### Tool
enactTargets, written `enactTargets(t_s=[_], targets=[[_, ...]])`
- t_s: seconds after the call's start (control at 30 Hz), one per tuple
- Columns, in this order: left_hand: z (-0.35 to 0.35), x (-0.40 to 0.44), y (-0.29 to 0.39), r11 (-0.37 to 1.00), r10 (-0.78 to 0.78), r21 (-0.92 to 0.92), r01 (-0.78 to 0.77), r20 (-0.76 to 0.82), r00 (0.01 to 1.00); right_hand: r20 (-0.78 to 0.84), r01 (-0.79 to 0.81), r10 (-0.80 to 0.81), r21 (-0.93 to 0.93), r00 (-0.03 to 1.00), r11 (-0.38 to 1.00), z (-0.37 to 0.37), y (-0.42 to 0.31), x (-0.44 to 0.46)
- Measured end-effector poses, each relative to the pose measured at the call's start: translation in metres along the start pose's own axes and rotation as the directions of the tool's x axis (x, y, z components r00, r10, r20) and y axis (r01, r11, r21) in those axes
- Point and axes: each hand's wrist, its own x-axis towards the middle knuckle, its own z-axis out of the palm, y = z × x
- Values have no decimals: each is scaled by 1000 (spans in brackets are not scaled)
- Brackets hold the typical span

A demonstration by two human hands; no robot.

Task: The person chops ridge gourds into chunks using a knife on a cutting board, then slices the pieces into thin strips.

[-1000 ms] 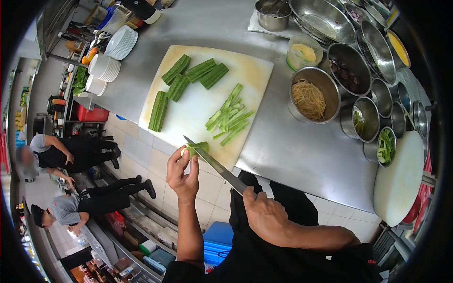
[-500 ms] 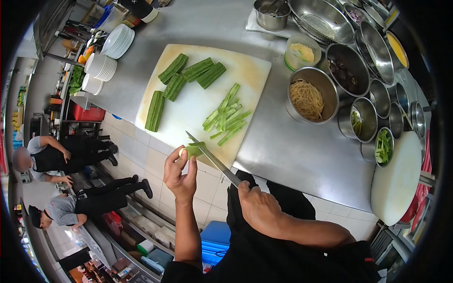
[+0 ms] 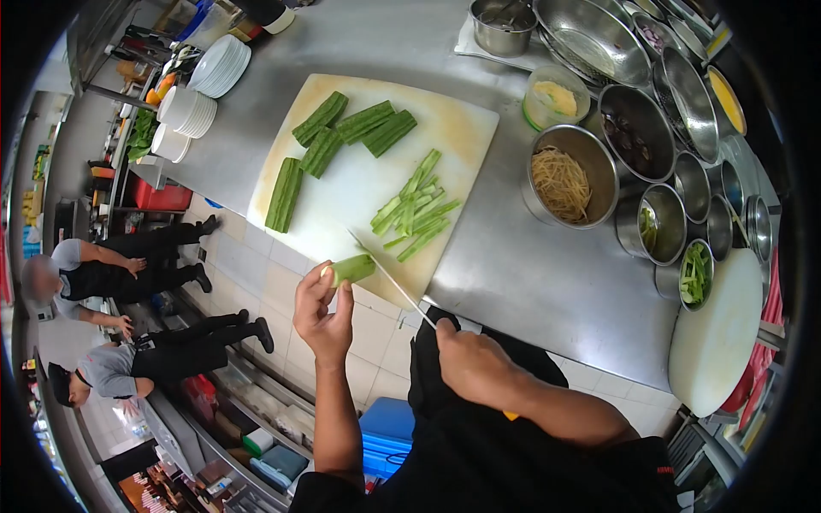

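My left hand [image 3: 325,315] pinches a short piece of ridged green gourd [image 3: 352,269] between thumb and fingers, over the near edge of the white cutting board [image 3: 342,209]. One pale cut end of the piece faces the fingers. In my right hand [image 3: 481,366] is a knife [image 3: 395,280], its blade slanting up and left. The tip lies just beyond the right end of the gourd piece, and the blade looks thin, nearly edge-on. Several unpeeled gourd chunks [image 3: 284,195] lie on the board's left and far side. Pale green strips [image 3: 415,209] are piled on its right.
Right of the board stand a steel pot of thin yellowish shreds [image 3: 560,184], a tub [image 3: 556,98] and several steel bowls. A round white board [image 3: 714,333] leans at the table's right end. Stacked plates [image 3: 221,67] stand far left. Two people [image 3: 162,368] stand across the aisle.
The knife has come off the gourd piece toward the right, and its blade has turned more edge-on. The gourd piece has rolled, showing more of its light green side.
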Motion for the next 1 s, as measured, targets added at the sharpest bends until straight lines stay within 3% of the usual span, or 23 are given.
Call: enactTargets(t_s=[0.07, 0.1, 0.13, 0.2, 0.23, 0.3, 0.37, 0.43, 0.5, 0.57, 0.63, 0.83, 0.93, 1.0], targets=[[-2, -2, -9, 964, -127, -248, 100, -94, 987, 104, -10, -10, 193, 995, 981, -2, 20, 2], [-6, -5, -17, 967, -123, -238, 95, -108, 987, 97, -81, 62, 207, 993, 975, -8, 21, 0], [-14, -9, -27, 917, -235, -354, 185, -103, 966, 65, -87, 72, 266, 995, 960, -14, 21, -4], [-28, -12, -27, 732, -430, -608, 308, -61, 901, 34, -88, 81, 369, 996, 925, -19, 28, -6], [-34, -11, -25, 743, -428, -600, 296, -86, 900, 100, -156, 127, 389, 987, 908, -25, 30, -7], [-45, -6, -20, 480, -507, -840, 254, -30, 861, 165, -267, 217, 411, 962, 871, -31, 29, -9], [-52, -5, -18, 459, -510, -858, 229, -43, 859, 191, -266, 204, 401, 960, 876, -39, 24, -12], [-58, -4, -12, 222, -486, -958, 181, 52, 872, 211, -267, 197, 386, 957, 883, -42, 22, -15], [-61, -4, -13, 161, -459, -978, 134, 46, 887, 243, -282, 204, 349, 948, 894, -38, 25, -19], [-66, -5, -9, -27, -340, -995, 95, 98, 935, 237, -211, 133, 341, 962, 916, -36, 23, -23], [-71, -4, -6, -23, -331, -998, 58, 62, 942, 277, -195, 108, 313, 955, 930, -37, 20, -27], [-93, -6, -2, -153, -96, -988, -8, 7, 995, 324, -175, 116, 160, 939, 971, -34, 17, -32], [-102, -5, 6, -69, -28, -998, 8, 10, 1000, 341, -177, 123, 132, 932, 975, -31, 18, -33], [-105, -5, 7, 187, -65, -982, 4, -8, 998, 343, -175, 117, 144, 932, 974, -30, 23, -33]])
